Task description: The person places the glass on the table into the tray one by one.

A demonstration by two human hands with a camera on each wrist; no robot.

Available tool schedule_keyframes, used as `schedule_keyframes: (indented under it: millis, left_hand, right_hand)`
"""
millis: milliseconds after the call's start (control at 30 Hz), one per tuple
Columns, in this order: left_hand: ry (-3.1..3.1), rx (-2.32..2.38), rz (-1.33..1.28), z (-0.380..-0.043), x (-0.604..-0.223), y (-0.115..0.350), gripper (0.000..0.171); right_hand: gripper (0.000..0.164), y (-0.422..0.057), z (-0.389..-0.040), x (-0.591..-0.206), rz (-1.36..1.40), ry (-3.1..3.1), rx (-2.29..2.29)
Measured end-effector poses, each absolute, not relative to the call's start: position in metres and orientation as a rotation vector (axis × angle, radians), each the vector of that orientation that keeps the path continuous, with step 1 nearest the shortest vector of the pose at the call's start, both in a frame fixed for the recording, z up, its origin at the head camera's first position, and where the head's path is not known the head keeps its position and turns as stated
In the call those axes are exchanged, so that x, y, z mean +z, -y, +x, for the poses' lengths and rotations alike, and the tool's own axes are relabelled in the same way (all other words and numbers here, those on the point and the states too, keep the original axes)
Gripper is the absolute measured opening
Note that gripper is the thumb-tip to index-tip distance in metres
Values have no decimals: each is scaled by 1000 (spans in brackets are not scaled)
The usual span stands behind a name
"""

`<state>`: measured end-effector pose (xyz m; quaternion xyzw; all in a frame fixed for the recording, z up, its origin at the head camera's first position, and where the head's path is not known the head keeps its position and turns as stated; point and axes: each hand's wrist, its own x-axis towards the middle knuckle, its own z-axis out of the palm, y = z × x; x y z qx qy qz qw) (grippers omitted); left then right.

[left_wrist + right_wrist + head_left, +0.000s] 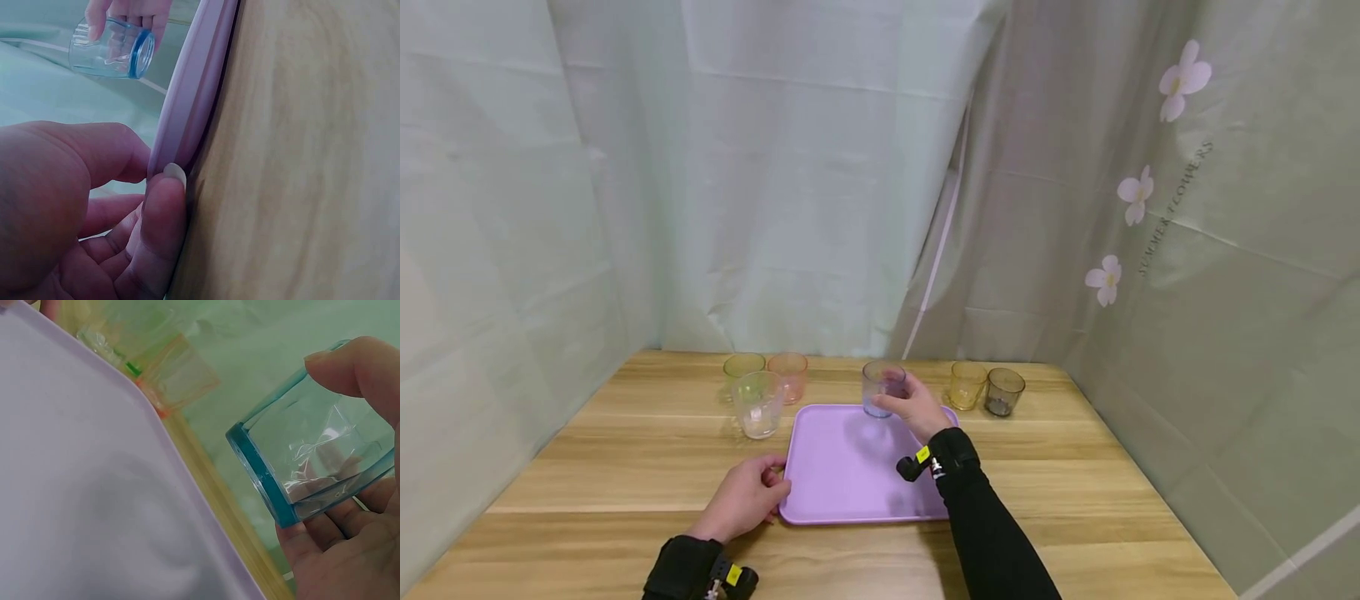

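Observation:
My right hand grips a clear blue cup by its sides. The cup is held up over the far edge of the purple tray, with its thick blue base turned toward the tray in the right wrist view. At the tray's left rim, my left hand pinches the edge between thumb and fingers, as the left wrist view shows close up. A soft shadow falls on the bare tray below the cup.
Left of the tray's far corner stand a green cup, a pink cup and a clear cup close together. A yellow cup and a dark grey cup stand at the right. Curtains hang behind the wooden table.

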<state>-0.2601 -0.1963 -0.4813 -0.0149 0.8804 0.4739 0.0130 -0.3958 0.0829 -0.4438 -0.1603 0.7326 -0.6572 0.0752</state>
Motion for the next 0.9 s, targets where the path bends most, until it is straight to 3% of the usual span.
schedule_keyframes:
  millis: [900]
  left_hand:
    - [-2742, 1457, -67, -263, -485, 197, 48]
  right_hand:
    - [49, -55, -407, -455, -558, -2243, -1972]
